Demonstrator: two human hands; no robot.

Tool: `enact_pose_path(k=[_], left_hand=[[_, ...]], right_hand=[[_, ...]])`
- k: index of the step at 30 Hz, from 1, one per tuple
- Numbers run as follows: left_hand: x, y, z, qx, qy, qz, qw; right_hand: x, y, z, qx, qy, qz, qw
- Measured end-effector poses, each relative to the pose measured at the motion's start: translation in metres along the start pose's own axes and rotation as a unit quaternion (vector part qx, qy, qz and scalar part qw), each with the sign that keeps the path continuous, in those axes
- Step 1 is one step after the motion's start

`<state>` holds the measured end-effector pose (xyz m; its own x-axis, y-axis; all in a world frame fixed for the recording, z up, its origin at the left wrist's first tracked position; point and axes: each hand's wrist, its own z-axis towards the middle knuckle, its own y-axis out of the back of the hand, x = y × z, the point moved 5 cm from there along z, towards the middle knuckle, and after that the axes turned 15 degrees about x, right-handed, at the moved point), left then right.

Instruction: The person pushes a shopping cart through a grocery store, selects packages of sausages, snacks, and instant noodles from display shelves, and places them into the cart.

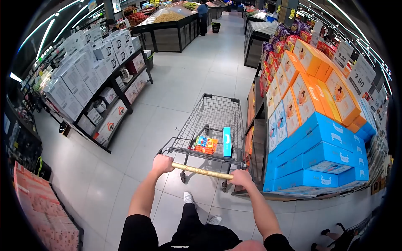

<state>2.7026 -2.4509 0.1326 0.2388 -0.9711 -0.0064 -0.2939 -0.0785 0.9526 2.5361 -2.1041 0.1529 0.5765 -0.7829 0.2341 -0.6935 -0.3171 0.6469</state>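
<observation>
My left hand (162, 164) is wrapped round the left end of the yellow handle of a shopping cart (202, 170). At the handle's other end, my right hand (241, 178) grips it in the same way. The wire cart stretches out ahead of me. Inside its basket lie an orange and blue packet (206, 144) and, to the right of it, an upright-looking turquoise box (227, 142). The fingers of both hands are partly hidden by the backs of the hands.
Close on the right stands a stack of blue boxes (310, 157) and orange boxes (307, 94). A shelf of white appliance boxes (83, 75) is at the left. Ahead, a tiled aisle (220, 54) runs past produce bins (171, 33), where a person (202, 16) stands near a basket (215, 27).
</observation>
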Motion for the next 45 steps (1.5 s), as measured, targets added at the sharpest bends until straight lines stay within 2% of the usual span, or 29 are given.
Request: enact_pose_path(k=[3,9,14,20,34,45], left_hand=[[0.020,0.015,0.034,-0.043,-0.009,-0.011,0.999],[0.057,0.034,0.097,-0.070,-0.035,-0.003,0.997],[0.080,0.045,0.144,-0.116,-0.058,-0.022,0.991],[0.099,0.061,0.180,-0.153,-0.077,-0.026,0.985],[0.112,0.088,0.284,-0.181,-0.083,-0.024,0.980],[0.102,0.121,0.397,-0.111,-0.051,-0.014,0.992]], right_hand=[[0.003,0.028,0.035,0.005,-0.020,-0.020,1.000],[0.016,0.078,0.082,-0.007,-0.039,-0.025,0.999],[0.022,0.111,0.108,-0.023,-0.088,0.007,0.996],[0.024,0.136,0.136,-0.037,-0.090,0.024,0.995],[0.004,0.213,0.184,-0.047,-0.099,0.063,0.992],[-0.048,0.298,0.244,-0.046,-0.078,0.072,0.993]])
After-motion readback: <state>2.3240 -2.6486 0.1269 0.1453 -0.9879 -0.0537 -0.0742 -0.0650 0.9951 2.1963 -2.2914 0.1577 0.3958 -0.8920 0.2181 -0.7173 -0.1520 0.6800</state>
